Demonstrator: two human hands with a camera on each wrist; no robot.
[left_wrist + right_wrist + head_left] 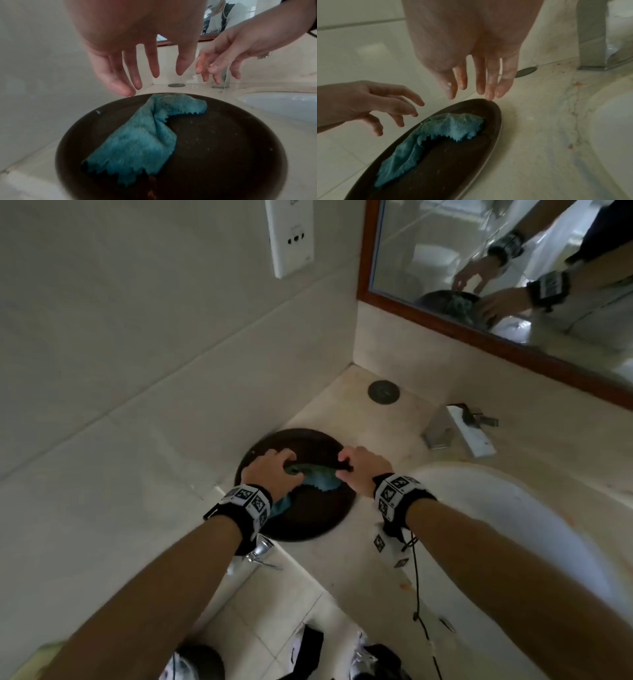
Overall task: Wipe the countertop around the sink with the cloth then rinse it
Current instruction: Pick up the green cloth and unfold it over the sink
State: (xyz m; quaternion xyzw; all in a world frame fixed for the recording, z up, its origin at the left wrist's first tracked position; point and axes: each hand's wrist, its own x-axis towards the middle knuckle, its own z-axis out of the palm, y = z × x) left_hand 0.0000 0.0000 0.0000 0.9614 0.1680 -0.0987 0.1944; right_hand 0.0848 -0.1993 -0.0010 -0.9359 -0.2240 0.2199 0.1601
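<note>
Hovering over the dark brown plate (214,155), left hand (130,44) and right hand (471,40), fingers spread and loose, gripping nothing. Lying crumpled on the plate's far-left half, apart from both hands, the teal cloth (140,143). Sitting on the beige worktop (346,546) near the tiled wall, that plate, with the white sink (534,529) to its right and the chrome faucet (455,429) beyond.

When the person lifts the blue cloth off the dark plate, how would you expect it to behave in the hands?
The blue cloth lies creased and twisted on the dark plate, so it is probably floppy and will drape from wherever it is pinched. Its fuzzy pile suggests an easy, non-slip grip. It looks thin, so likely light, though whether it is wet cannot be told.
</note>
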